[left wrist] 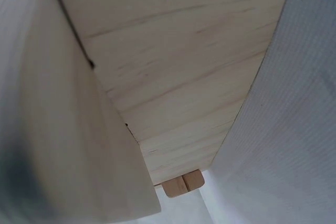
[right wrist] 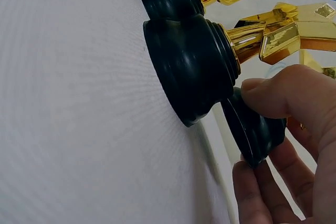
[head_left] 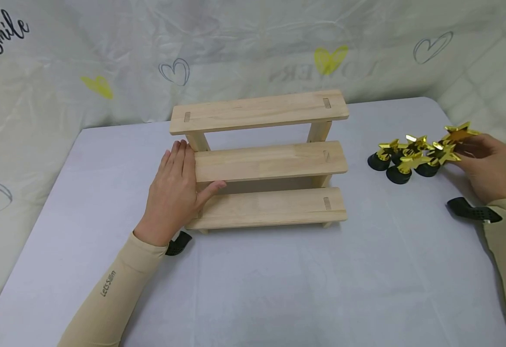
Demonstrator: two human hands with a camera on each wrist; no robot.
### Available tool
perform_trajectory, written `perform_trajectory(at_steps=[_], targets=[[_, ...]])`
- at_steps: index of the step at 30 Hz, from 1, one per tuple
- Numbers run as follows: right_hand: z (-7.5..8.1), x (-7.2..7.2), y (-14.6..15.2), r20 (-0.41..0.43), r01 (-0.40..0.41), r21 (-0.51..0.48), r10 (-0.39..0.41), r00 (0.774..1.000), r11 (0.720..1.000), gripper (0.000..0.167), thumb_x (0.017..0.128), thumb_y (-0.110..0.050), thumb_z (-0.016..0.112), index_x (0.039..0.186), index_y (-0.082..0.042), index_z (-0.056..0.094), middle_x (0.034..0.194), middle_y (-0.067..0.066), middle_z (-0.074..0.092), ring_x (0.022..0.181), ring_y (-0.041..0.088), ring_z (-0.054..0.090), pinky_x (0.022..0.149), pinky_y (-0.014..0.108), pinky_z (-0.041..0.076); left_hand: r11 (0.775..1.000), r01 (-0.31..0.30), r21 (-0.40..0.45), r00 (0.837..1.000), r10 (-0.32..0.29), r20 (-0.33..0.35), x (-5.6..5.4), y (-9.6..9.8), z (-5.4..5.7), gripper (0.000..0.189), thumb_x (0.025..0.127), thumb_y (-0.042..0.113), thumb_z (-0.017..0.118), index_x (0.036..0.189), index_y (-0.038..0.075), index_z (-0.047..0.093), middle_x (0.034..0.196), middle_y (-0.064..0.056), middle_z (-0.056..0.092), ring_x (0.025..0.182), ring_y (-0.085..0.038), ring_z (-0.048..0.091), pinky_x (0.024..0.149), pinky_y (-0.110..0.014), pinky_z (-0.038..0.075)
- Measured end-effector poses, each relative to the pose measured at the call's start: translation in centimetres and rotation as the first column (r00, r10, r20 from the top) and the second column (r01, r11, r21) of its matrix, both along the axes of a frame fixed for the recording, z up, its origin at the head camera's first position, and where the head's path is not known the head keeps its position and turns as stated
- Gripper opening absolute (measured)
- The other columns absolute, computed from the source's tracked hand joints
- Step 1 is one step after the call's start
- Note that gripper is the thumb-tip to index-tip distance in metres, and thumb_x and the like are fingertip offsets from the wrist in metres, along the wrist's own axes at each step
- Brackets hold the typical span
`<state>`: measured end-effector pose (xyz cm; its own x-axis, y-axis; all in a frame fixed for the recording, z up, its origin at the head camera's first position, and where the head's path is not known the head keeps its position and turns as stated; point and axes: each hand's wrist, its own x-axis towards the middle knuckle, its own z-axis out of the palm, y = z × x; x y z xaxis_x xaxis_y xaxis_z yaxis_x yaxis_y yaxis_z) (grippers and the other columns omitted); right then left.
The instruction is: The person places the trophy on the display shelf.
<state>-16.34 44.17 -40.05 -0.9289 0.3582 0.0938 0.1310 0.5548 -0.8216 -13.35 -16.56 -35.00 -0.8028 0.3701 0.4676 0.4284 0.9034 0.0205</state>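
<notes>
A three-tier wooden step shelf (head_left: 270, 161) stands on the table. My left hand (head_left: 174, 193) rests along its left end, fingers straight beside the middle tier and thumb stretched over the gap above the lowest tier. To the right of the shelf, my right hand (head_left: 498, 166) grips a gold star trophy (head_left: 461, 132). In the right wrist view the thumb and fingers hold its black round base (right wrist: 257, 129), which is tilted. Several similar star trophies (head_left: 399, 173) stand in a cluster just left of that hand. The left wrist view shows bare wood (left wrist: 184, 66) up close.
A white cloth (head_left: 270, 289) covers the table. Behind it hangs a pale sheet (head_left: 244, 43) printed with hearts and lettering, close to the shelf's back. Black wrist camera mounts (head_left: 471, 210) sit at both wrists.
</notes>
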Motion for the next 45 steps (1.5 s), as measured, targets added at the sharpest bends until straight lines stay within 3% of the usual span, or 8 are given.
perform_trajectory(at_steps=[14,18,27,34,45], targets=[[0.2,-0.1,0.0,-0.018,0.015,-0.037,-0.016,1.0,0.999,0.039,0.097,-0.011,0.071,0.124,-0.038,0.067,0.116,-0.035,0.063,0.095,-0.019,0.055,0.078,-0.005,0.04,1.0,-0.003,0.006,1.0,0.003,0.005,0.0,0.0,0.0,0.117,0.095,0.083,0.021,0.146,-0.02,0.041,0.15,-0.039,0.048,0.145,-0.048,0.048,0.124,-0.057,0.037],[0.2,-0.2,0.0,-0.022,0.018,-0.042,-0.019,1.0,0.999,0.037,0.097,-0.009,0.07,0.125,-0.034,0.068,0.114,-0.034,0.062,0.096,-0.018,0.055,0.079,-0.005,0.041,1.0,-0.004,0.006,1.0,0.004,0.008,0.0,0.0,0.0,0.117,0.095,0.083,0.021,0.145,-0.02,0.041,0.15,-0.039,0.048,0.145,-0.048,0.048,0.124,-0.057,0.037],[0.5,-0.1,-0.1,-0.063,0.011,-0.156,-0.021,0.998,0.988,0.036,0.095,-0.001,0.07,0.125,-0.021,0.07,0.103,-0.035,0.065,0.092,-0.014,0.06,0.075,-0.003,0.047,1.0,-0.002,0.011,1.0,0.002,0.003,0.0,0.0,0.0,0.117,0.096,0.084,0.021,0.146,-0.02,0.041,0.15,-0.039,0.048,0.145,-0.048,0.048,0.123,-0.058,0.037],[0.8,0.0,-0.4,-0.024,0.065,-0.147,-0.069,0.997,0.987,0.034,0.095,-0.006,0.072,0.118,-0.031,0.07,0.104,-0.034,0.063,0.094,-0.013,0.057,0.074,-0.004,0.045,1.0,0.0,0.013,1.0,0.0,-0.004,0.0,0.0,0.0,0.117,0.096,0.084,0.021,0.146,-0.02,0.041,0.149,-0.039,0.049,0.144,-0.048,0.049,0.123,-0.057,0.037],[1.5,0.3,-0.7,-0.036,0.094,-0.189,-0.103,0.994,0.977,0.032,0.093,-0.006,0.075,0.113,-0.031,0.071,0.105,-0.03,0.064,0.095,-0.009,0.056,0.074,-0.003,0.044,1.0,0.0,0.013,1.0,0.0,-0.003,0.1,0.0,0.1,0.117,0.095,0.084,0.021,0.146,-0.02,0.041,0.15,-0.039,0.049,0.144,-0.048,0.049,0.124,-0.057,0.037]])
